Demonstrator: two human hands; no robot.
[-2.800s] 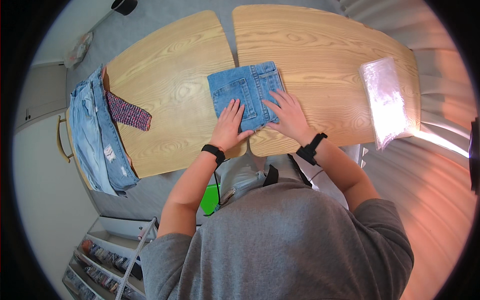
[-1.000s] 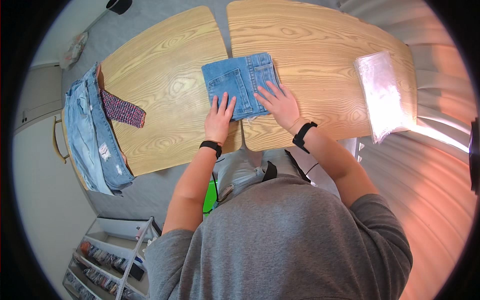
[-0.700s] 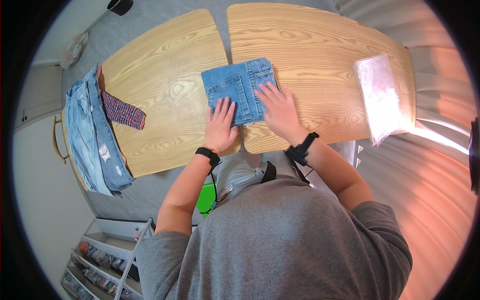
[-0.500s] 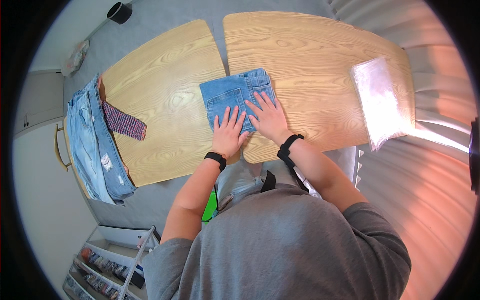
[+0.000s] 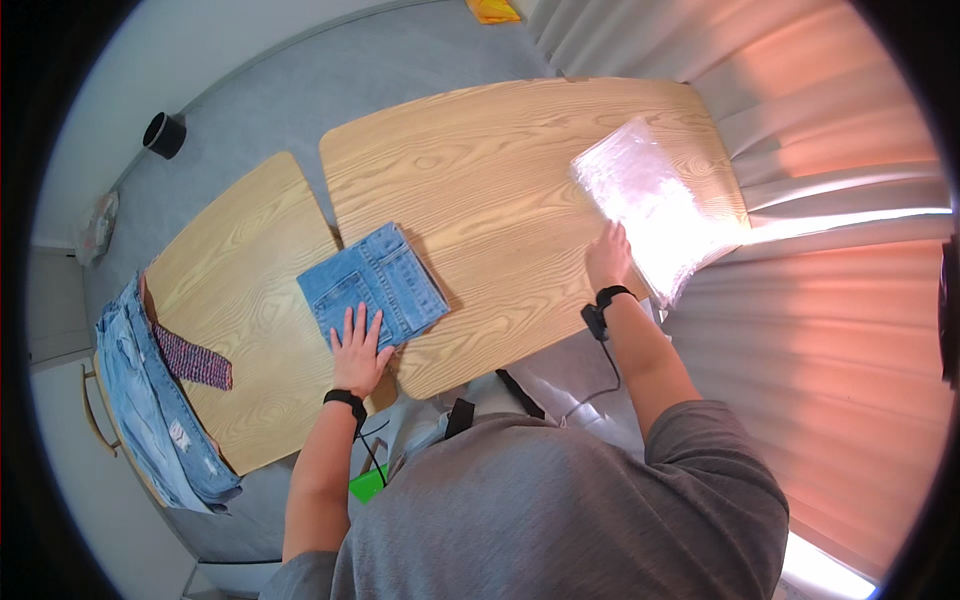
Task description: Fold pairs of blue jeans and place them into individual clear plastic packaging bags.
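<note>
Folded blue jeans (image 5: 400, 285) lie as a compact block across the gap between the two wooden table halves, a back pocket facing up. My left hand (image 5: 357, 352) rests flat on their near edge, fingers spread. Out to the right, my right hand (image 5: 608, 258) is at the near-left edge of a stack of clear plastic bags (image 5: 625, 170). Its fingers point forward and are loosely stretched. Whether the fingertips touch the bags is hard to see, and glare whitens much of the stack.
Other light blue jeans (image 5: 150, 400) with worn patches hang over the left table end, beside a knitted multicoloured strip (image 5: 195, 362). A black bin (image 5: 164, 135) stands on the grey floor. Pleated curtains (image 5: 830, 330) border the right side. A chair (image 5: 95, 405) is at far left.
My right hand has left the folded jeans and moved right to the plastic bags. My left hand stays on the jeans. The view has swung to the right.
</note>
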